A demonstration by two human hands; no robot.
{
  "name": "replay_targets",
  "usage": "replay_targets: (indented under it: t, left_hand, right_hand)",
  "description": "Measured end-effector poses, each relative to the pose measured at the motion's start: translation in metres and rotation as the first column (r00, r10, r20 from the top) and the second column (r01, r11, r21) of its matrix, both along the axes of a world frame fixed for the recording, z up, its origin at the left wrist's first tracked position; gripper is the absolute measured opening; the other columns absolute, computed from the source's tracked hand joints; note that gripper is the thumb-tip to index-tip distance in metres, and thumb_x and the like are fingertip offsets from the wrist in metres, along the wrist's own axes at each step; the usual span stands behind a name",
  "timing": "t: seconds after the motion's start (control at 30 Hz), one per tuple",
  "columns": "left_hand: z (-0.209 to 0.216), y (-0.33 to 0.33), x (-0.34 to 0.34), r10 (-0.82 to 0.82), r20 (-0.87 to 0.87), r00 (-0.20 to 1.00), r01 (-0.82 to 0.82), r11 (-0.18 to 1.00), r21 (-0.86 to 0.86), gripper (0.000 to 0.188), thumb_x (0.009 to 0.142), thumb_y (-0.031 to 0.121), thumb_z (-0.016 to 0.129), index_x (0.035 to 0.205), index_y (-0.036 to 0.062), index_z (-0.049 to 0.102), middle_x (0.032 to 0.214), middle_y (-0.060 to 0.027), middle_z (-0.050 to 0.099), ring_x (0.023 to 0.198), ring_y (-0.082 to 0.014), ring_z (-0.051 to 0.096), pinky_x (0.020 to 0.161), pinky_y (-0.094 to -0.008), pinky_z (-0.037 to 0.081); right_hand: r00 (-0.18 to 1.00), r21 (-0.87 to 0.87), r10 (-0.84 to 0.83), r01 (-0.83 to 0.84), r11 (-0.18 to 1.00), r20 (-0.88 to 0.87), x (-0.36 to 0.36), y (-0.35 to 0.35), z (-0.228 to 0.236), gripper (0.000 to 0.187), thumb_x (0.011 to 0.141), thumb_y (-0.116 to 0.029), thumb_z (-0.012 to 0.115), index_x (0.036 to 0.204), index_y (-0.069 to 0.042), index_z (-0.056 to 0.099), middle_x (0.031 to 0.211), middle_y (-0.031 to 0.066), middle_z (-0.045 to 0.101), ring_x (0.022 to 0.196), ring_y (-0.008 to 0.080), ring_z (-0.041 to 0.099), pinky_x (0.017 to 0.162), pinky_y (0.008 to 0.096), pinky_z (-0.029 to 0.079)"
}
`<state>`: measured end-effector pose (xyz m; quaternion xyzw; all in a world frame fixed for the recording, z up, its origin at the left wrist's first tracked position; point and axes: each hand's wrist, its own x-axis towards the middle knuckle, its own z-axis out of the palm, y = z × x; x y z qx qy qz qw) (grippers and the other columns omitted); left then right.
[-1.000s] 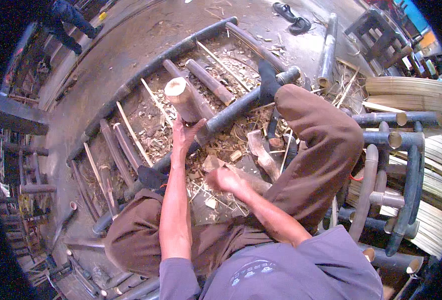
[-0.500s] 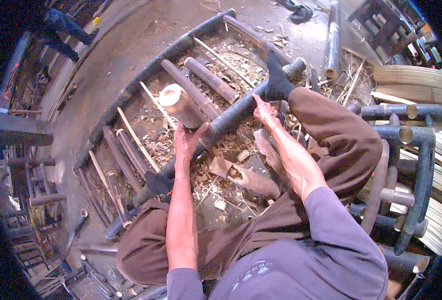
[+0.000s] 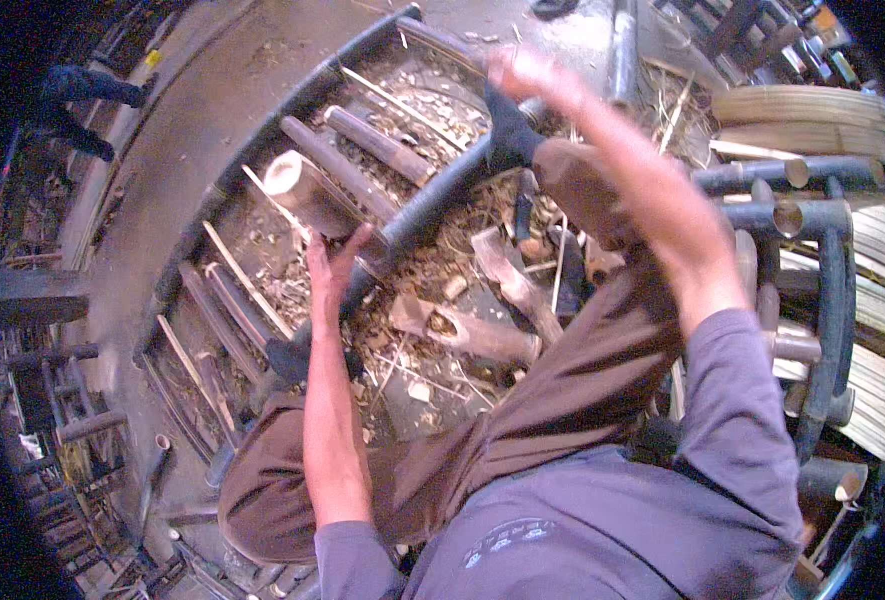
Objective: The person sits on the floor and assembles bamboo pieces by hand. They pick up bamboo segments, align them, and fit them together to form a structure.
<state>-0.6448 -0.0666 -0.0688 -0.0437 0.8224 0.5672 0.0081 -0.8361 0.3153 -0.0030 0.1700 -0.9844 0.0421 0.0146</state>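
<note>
In the head view, my hands are apart: the left hand [image 3: 332,268] clasps the near side of a thick pole piece [image 3: 314,200], thumb and fingers spread around it, I judge to keep it from rolling. The piece lies inside the dark ladder-like frame [image 3: 437,203], slanting, its pale cut end pointing far left, its lower end beside the near rail, which seems to back it up. My right hand [image 3: 518,72] is raised at the far right, blurred; I cannot tell whether it grips anything. My dark-covered right foot [image 3: 510,135] is against that rail, probably bracing the frame. A split offcut [image 3: 477,338] lies nearer, between my legs.
</note>
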Motion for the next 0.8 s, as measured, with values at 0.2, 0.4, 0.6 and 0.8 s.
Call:
replay_targets:
  t: [0.2, 0.4, 0.6, 0.8]
  left_hand:
    - [0.001, 0.009, 0.002, -0.017, 0.002, 1.000, 0.016, 0.993, 0.113, 0.056, 0.076, 0.020, 0.083, 0.120, 0.0013, 0.054, 0.109, -0.0098, 0.066, 0.094, -0.0189, 0.062, 0.086, -0.0332, 0.050]
    - [0.001, -0.022, 0.013, 0.041, -0.008, 0.999, -0.040, 0.999, 0.036, 0.056, 0.074, 0.022, 0.084, 0.118, 0.0001, 0.056, 0.108, -0.0102, 0.067, 0.095, -0.0196, 0.062, 0.087, -0.0342, 0.049]
    - [0.006, 0.010, -0.001, 0.015, 0.100, 0.995, -0.011, 0.999, -0.038, 0.054, 0.073, 0.021, 0.086, 0.113, 0.0001, 0.057, 0.106, -0.0096, 0.068, 0.094, -0.0187, 0.063, 0.085, -0.0329, 0.051]
    - [0.005, 0.000, 0.004, 0.057, 0.107, 0.993, -0.059, 0.998, 0.018, 0.048, 0.074, 0.019, 0.084, 0.111, 0.0010, 0.059, 0.104, -0.0099, 0.068, 0.097, -0.0191, 0.064, 0.087, -0.0337, 0.051]
  right_hand:
    - [0.966, -0.241, -0.098, 0.039, 0.970, -0.239, 0.066, 0.104, 0.134, 0.029, 0.094, -0.030, 0.047, 0.111, -0.015, 0.065, 0.096, 0.0201, 0.066, 0.090, 0.0302, 0.064, 0.081, 0.0386, 0.051]
    - [0.944, -0.338, -0.265, 0.319, 0.886, 0.198, 0.117, 0.097, -0.059, 0.042, 0.088, -0.025, 0.054, 0.123, -0.002, 0.058, 0.113, 0.0183, 0.062, 0.105, 0.0301, 0.059, 0.091, 0.0379, 0.045]
    - [0.935, -0.325, -0.338, 0.354, 0.877, 0.109, 0.066, -0.016, -0.211, 0.041, 0.091, -0.020, 0.050, 0.128, -0.002, 0.054, 0.123, 0.0188, 0.057, 0.114, 0.0314, 0.053, 0.099, 0.0385, 0.038]
    - [0.936, -0.261, -0.285, 0.228, 0.938, -0.206, 0.010, -0.081, -0.255, 0.041, 0.094, -0.014, 0.045, 0.133, -0.001, 0.050, 0.132, 0.0193, 0.052, 0.124, 0.0326, 0.047, 0.108, 0.0391, 0.032]
